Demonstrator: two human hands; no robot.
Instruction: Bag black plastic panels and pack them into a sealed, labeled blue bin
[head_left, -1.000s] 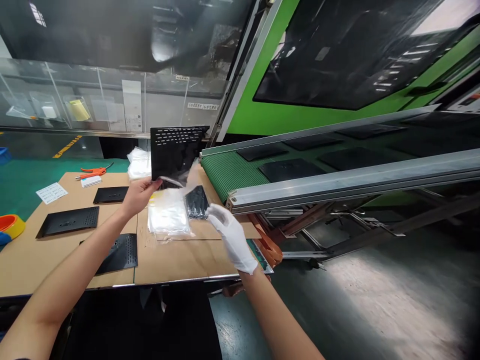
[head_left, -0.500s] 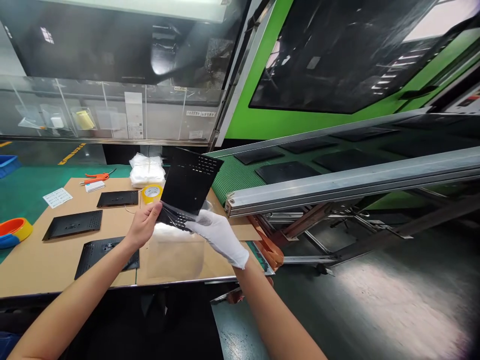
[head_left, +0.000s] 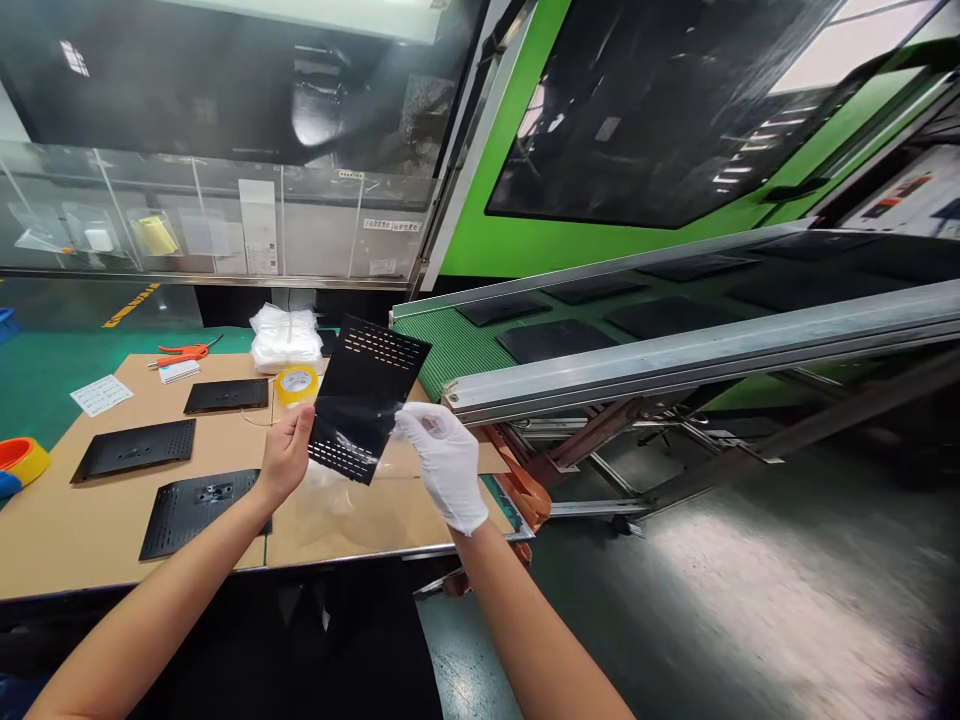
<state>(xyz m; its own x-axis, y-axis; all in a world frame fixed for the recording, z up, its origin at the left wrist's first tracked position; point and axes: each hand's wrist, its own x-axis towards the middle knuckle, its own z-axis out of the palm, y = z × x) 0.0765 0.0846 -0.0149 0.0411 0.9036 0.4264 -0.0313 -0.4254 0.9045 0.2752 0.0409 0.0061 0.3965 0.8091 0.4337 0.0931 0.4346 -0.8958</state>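
Observation:
I hold a flat black perforated plastic panel (head_left: 365, 398) up above the table, tilted, with slot rows near its top and bottom edges. My bare left hand (head_left: 285, 455) grips its lower left edge. My right hand (head_left: 441, 458), in a white glove, grips its right edge. A clear plastic bag (head_left: 339, 492) hangs below the panel's lower end, partly around it. Three more black perforated panels (head_left: 135, 449) lie flat on the cardboard-covered table (head_left: 67, 530) to my left.
A yellow tape roll (head_left: 295, 384) and a stack of clear bags (head_left: 284, 338) sit at the table's back. Orange pliers (head_left: 180, 351) and a paper slip (head_left: 100, 394) lie far left. A green conveyor belt (head_left: 465, 345) carrying black panels runs off to the right, with metal rails.
The panel has swung from upright to tilted and come lower and nearer me. My right hand, free a second ago, has taken hold of it, and the bag has come up off the table.

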